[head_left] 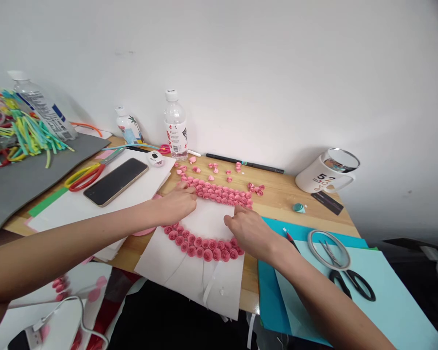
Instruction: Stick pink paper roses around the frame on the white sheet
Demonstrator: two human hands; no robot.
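Rows of pink rolled paper roses [219, 192] cover the upper part of a white sheet [204, 216], and a curved double band of roses [208, 253] runs below them. My left hand [180, 201] is closed, its fingers curled down at the left end of the upper rows. Across the sheet, my right hand [248, 226] is also closed, its fingertips bent at the right end of the same rows. What either hand pinches is hidden by the fingers. White strips [209, 289] hang over the sheet's lower part.
Loose pink roses [211, 170] lie behind the sheet. A bottle [175, 126], a phone [116, 181] and scissors [85, 177] are on the left. On the right are a mug [326, 170], a tape roll [329, 249], black-handled scissors [354, 284] and blue paper [270, 287].
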